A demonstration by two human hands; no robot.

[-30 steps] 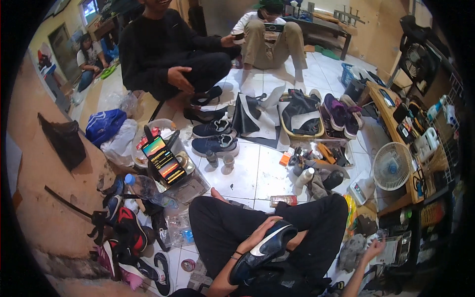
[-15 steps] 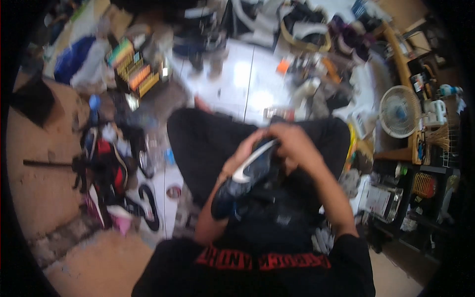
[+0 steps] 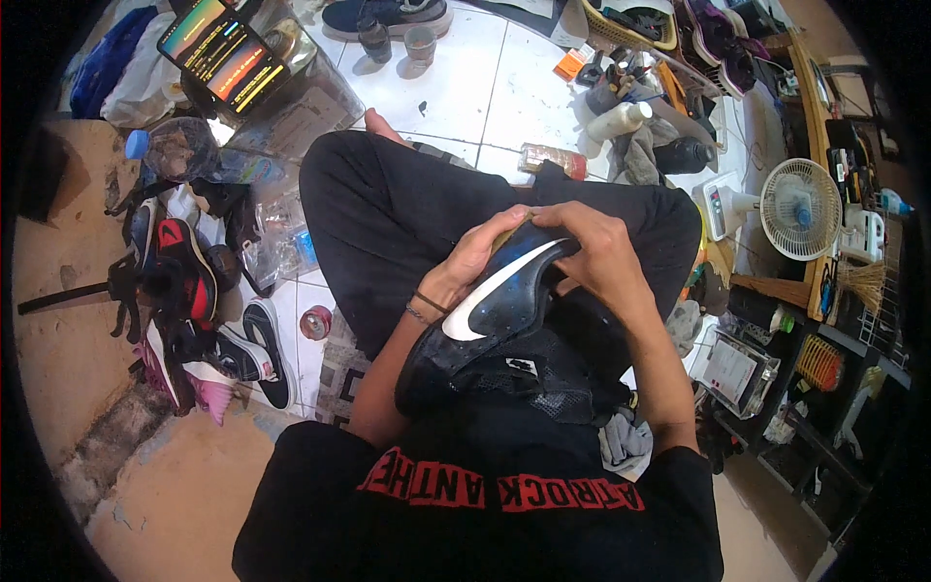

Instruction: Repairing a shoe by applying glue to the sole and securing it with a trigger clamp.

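A dark navy-black sneaker (image 3: 519, 308) with a white curved stripe on its side lies slanted above my lap, its toe toward the lower left. At its upper end my left hand (image 3: 473, 254) is closed along the outer edge, with a dark band and a bracelet on the wrist. My right hand (image 3: 601, 250) grips the same end from the other side, its fingertips partly hidden by the shoe. Between the hands shows a tan edge that I cannot make out. Black mesh fabric (image 3: 562, 398) sits just below the sneaker.
At left, a lit screen (image 3: 228, 58) leans on a clear box, and several shoes (image 3: 179, 272) are piled near a blue-capped bottle (image 3: 175, 150). Ahead lie a cylindrical container (image 3: 553, 161) and a white bottle (image 3: 621, 120). A fan (image 3: 800, 210) stands at right.
The view has sharpened and shifted, so the surroundings sit higher in it. The sneaker is turned a little, showing more of its side; both hands stay on its upper end.
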